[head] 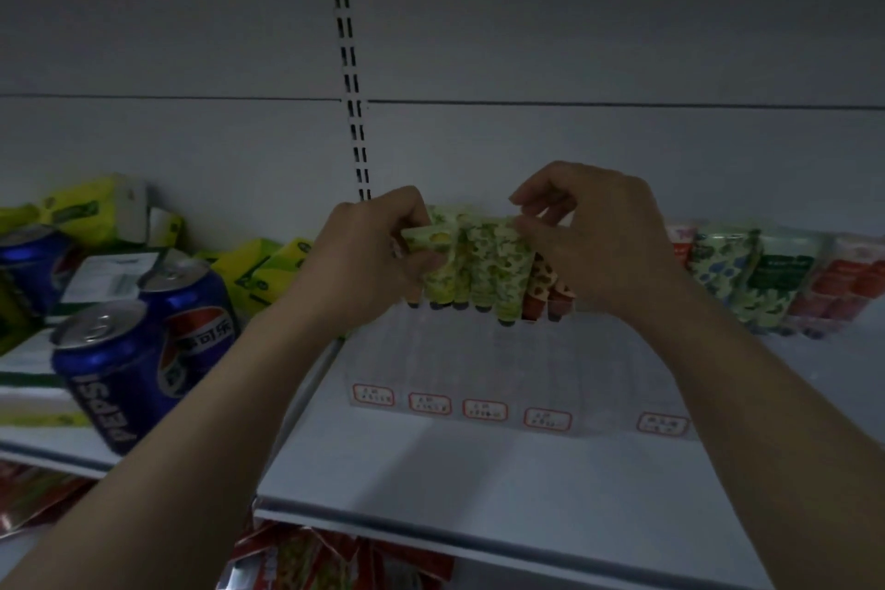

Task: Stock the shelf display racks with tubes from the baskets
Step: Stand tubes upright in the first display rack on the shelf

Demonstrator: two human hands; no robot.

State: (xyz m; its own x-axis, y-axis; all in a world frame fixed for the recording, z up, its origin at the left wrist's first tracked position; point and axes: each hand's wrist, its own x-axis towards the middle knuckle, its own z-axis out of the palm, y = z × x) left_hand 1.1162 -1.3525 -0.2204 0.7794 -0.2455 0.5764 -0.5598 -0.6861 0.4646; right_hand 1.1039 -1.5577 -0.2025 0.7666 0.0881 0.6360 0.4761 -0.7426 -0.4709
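A dim shop aisle: a pale grey back panel [574, 38] with a slotted metal upright [352, 86] stands behind a white metal shelf [479, 470].

Both hands are raised at the back of this shelf. The left hand [364, 254] has its fingers curled round one end of a green-and-yellow patterned tube [431, 239], which lies crosswise between the hands. The right hand [598, 244] pinches the tube's other end between thumb and forefinger, the other fingers curled.

Just under the hands, a row of matching green patterned tubes [479, 273] stands with dark caps down at the back of a clear plastic display rack [459, 364]. Under the right hand are orange patterned tubes [541, 283]. Nearer than the hands, the rack's front edge bears small red-bordered price labels [485, 409].

Right of the right hand, more tubes stand in a second rack: blue-leaf patterned tubes [718, 273], dark green tubes [776, 273] and red tubes [843, 278].

Left of the left hand, on the neighbouring shelf, lie yellow-green packs [254, 268], and further out blue Pepsi cans [143, 350].

Below the hands, under the shelf edge, show shiny red packets [335, 561].
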